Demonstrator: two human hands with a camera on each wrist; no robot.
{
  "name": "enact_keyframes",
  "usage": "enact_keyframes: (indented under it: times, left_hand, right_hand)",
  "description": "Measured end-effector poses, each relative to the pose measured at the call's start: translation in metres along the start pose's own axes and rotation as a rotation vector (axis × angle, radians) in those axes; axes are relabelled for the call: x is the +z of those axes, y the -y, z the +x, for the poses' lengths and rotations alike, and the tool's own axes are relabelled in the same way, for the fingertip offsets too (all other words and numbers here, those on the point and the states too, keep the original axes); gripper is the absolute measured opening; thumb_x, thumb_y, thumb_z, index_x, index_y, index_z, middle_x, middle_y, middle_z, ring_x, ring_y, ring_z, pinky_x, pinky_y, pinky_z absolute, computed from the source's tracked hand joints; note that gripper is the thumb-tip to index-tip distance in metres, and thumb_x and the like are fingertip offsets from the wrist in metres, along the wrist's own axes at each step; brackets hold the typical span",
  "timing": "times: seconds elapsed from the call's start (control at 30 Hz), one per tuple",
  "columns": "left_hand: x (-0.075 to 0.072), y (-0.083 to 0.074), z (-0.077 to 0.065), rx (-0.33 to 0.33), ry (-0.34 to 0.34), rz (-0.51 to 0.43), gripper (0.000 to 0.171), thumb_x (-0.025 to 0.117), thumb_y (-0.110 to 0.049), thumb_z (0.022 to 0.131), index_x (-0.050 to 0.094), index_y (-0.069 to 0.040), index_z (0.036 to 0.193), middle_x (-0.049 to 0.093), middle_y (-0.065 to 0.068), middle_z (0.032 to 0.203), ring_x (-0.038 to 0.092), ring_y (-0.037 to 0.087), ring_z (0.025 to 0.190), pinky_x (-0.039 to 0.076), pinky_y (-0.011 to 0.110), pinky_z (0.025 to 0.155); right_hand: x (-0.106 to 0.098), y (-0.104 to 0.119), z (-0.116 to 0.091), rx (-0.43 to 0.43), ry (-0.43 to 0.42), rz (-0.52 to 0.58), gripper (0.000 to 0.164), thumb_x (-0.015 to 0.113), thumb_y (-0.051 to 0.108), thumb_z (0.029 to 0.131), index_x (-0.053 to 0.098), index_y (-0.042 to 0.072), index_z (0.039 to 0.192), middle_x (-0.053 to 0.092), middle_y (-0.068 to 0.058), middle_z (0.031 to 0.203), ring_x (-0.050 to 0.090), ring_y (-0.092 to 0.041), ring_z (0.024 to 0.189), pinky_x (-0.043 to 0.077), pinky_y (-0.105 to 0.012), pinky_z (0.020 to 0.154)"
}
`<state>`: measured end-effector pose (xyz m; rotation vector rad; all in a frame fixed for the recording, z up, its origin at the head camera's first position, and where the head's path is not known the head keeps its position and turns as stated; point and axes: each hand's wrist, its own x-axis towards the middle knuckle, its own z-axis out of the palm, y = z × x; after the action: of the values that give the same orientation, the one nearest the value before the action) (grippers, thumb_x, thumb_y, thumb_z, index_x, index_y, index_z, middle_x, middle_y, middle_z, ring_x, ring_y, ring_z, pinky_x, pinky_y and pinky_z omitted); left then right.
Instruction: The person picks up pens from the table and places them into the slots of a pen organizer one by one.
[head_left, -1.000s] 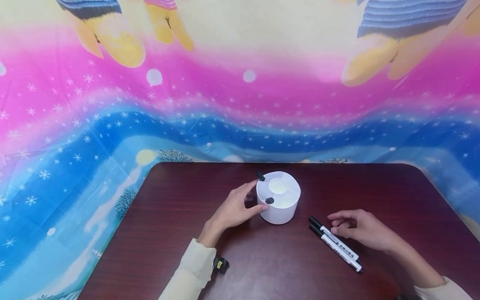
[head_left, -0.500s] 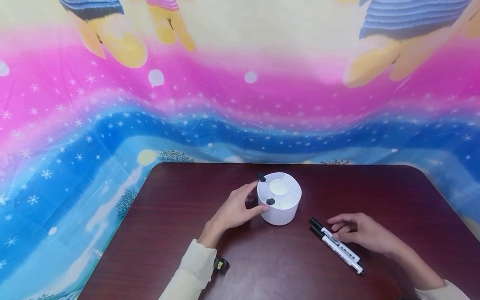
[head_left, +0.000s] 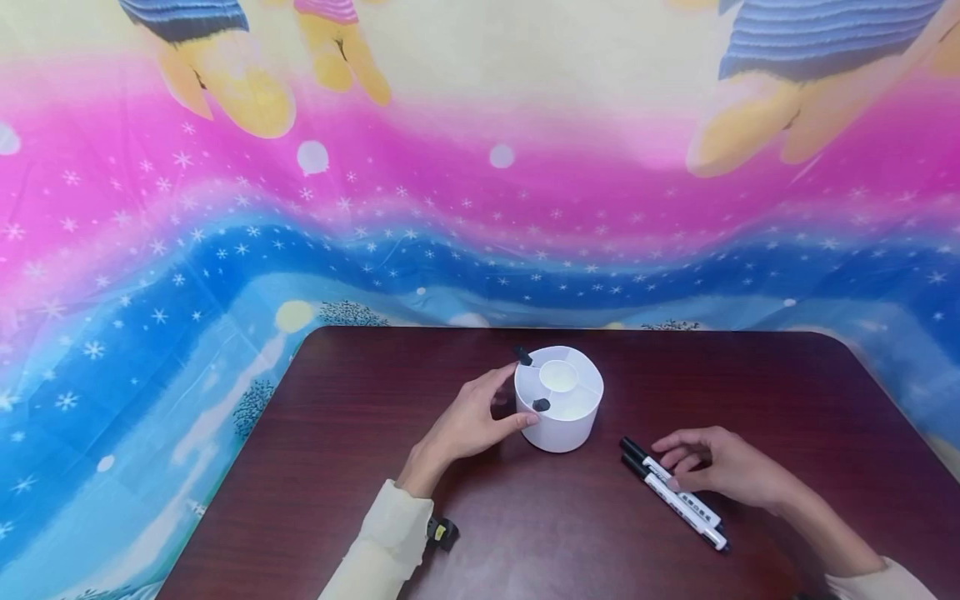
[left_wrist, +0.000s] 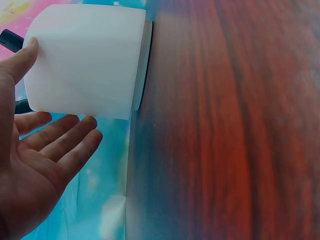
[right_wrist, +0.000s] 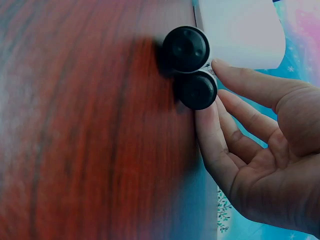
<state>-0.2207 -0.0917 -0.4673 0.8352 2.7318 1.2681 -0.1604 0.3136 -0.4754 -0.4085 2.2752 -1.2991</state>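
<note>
We see the worktop (head_left: 540, 517) evenly and brightly lit in the head view, with a pale, soft sheen toward its near edge. Both wrist views look dimmer to us: the palm of the left hand (left_wrist: 42, 170) lies in shade, the wood grain blurs, and beside the pens (right_wrist: 193, 77) we find dark, fuzzy shadow.

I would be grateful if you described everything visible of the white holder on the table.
The holder is short, rounded and white, smooth like plastic. From above it shows a round middle compartment, with thin dividers parting the space around it. One black end pokes up at its far left rim, another at the near left. It stands upright on the table. The left hand cups its left side, thumb against the near wall; how firmly is unclear.
</note>
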Motion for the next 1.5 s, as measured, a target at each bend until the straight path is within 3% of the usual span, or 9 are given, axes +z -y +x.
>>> enact_keyframes:
  times: [0.4,0.7,0.97,1.37,1.5]
  left_hand:
    - [-0.001,-0.002,-0.002,-0.010,0.000,-0.005,0.083,0.082,-0.053,0.093,0.044,-0.030,0.164,0.061,-0.002,0.154,0.070,0.019,0.127,0.058,0.041,0.110]
    - [0.000,-0.001,-0.001,-0.022,0.011,-0.004,0.084,0.082,-0.054,0.093,0.044,-0.031,0.164,0.060,-0.003,0.155,0.069,0.019,0.128,0.058,0.041,0.110]
    - [0.000,-0.001,-0.001,-0.024,0.007,-0.003,0.084,0.082,-0.053,0.093,0.044,-0.030,0.164,0.060,-0.002,0.155,0.070,0.019,0.127,0.058,0.040,0.110]
    - [0.001,-0.001,-0.002,-0.023,0.011,-0.004,0.084,0.082,-0.053,0.093,0.044,-0.031,0.164,0.060,-0.004,0.155,0.069,0.018,0.128,0.058,0.040,0.110]
    - [0.000,-0.001,-0.002,-0.014,0.004,-0.006,0.083,0.082,-0.052,0.093,0.044,-0.030,0.164,0.060,-0.004,0.155,0.069,0.017,0.128,0.058,0.040,0.110]
  right_hand:
    - [0.003,0.008,0.001,0.005,-0.028,-0.016,0.052,0.079,0.002,0.091,0.060,-0.014,0.137,0.076,-0.015,0.108,0.076,-0.017,0.090,0.063,-0.029,0.072]
    - [-0.003,0.004,-0.003,-0.022,-0.024,0.031,0.054,0.069,0.000,0.097,0.051,-0.019,0.144,0.074,-0.021,0.115,0.074,-0.010,0.094,0.064,-0.029,0.077]
    - [-0.012,0.009,-0.004,-0.033,-0.028,0.027,0.052,0.068,0.005,0.101,0.051,-0.019,0.145,0.075,-0.024,0.118,0.075,-0.009,0.097,0.065,-0.029,0.081]
    - [-0.015,0.014,0.000,-0.103,-0.100,0.096,0.058,0.062,0.000,0.104,0.037,-0.024,0.150,0.066,-0.033,0.128,0.072,-0.004,0.103,0.067,-0.034,0.083]
    - [-0.015,0.019,0.004,-0.111,-0.137,0.134,0.058,0.064,0.001,0.103,0.037,-0.021,0.150,0.066,-0.029,0.125,0.075,-0.008,0.103,0.067,-0.035,0.085]
